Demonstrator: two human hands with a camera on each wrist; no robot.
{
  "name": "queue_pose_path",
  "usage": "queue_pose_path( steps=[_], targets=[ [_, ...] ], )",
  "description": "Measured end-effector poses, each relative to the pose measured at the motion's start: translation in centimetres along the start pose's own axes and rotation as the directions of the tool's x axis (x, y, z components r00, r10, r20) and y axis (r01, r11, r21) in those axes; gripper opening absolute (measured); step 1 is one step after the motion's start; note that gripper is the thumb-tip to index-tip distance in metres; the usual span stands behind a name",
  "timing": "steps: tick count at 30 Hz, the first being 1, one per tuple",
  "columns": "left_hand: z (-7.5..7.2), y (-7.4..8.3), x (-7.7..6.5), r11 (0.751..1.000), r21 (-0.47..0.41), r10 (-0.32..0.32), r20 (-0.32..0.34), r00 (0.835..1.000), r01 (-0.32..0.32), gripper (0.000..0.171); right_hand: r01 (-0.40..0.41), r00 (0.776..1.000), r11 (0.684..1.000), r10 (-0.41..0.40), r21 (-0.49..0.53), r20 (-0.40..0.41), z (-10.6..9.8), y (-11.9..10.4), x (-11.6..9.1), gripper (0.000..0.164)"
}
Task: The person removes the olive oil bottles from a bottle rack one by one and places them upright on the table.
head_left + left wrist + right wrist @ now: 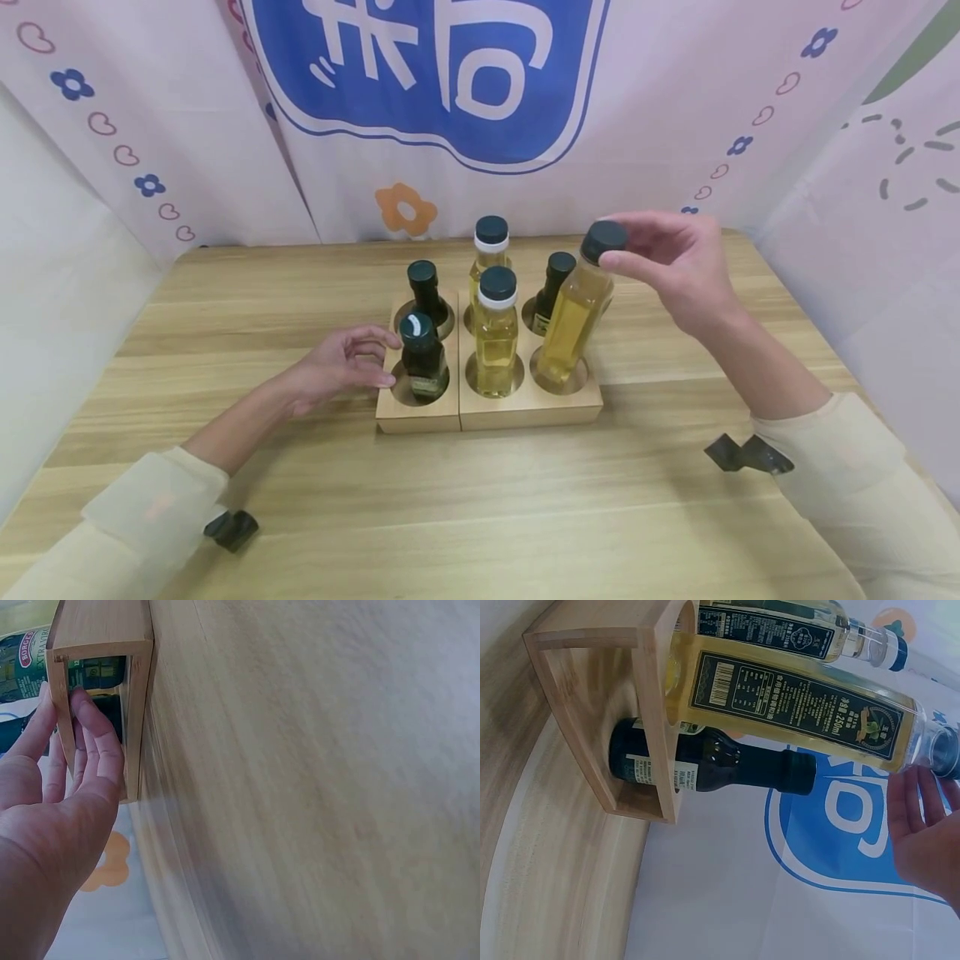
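My right hand pinches the dark cap end of a tall bottle of yellow oil. That bottle leans to the right, its base in the front right hole of a wooden bottle rack. The right wrist view shows the oil bottle's black label and fingers at its neck. At the rack's left end, my left hand grips the top board, thumb above and fingers inside the open side in the left wrist view. Closest to it stands a short dark green bottle in the front left hole.
Another yellow oil bottle stands in the front middle hole, with a similar one behind it. Dark bottles fill the back left and back right holes. A printed cloth hangs behind the wooden table.
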State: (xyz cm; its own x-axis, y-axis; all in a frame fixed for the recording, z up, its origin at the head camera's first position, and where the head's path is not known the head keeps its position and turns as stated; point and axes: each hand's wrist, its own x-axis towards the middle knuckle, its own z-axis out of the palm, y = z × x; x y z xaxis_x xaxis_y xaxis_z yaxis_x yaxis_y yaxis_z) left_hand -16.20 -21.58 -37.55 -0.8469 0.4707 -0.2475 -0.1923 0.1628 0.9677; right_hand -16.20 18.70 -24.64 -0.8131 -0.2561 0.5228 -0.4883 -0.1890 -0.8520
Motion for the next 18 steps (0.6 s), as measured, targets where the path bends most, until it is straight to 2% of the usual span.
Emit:
queue_pose_path(
  steps=[4,9,18],
  targets=[
    [0.0,0.0,0.0,1.000,0.011,0.001,0.000,1.000,-0.001,0.053,-0.003,1.000,0.999,0.004,0.047,-0.011,-0.1,-0.2,0.2,0.026],
    [-0.1,0.0,0.0,1.000,0.009,0.003,-0.001,1.000,-0.003,0.054,0.025,0.999,0.999,-0.023,0.042,-0.039,-0.2,-0.5,0.5,0.024],
    [0.0,0.0,-0.1,1.000,0.000,0.000,-0.001,1.000,0.000,0.052,0.096,0.993,0.981,-0.083,0.169,-0.086,-0.9,-0.8,1.1,0.022]
  ],
)
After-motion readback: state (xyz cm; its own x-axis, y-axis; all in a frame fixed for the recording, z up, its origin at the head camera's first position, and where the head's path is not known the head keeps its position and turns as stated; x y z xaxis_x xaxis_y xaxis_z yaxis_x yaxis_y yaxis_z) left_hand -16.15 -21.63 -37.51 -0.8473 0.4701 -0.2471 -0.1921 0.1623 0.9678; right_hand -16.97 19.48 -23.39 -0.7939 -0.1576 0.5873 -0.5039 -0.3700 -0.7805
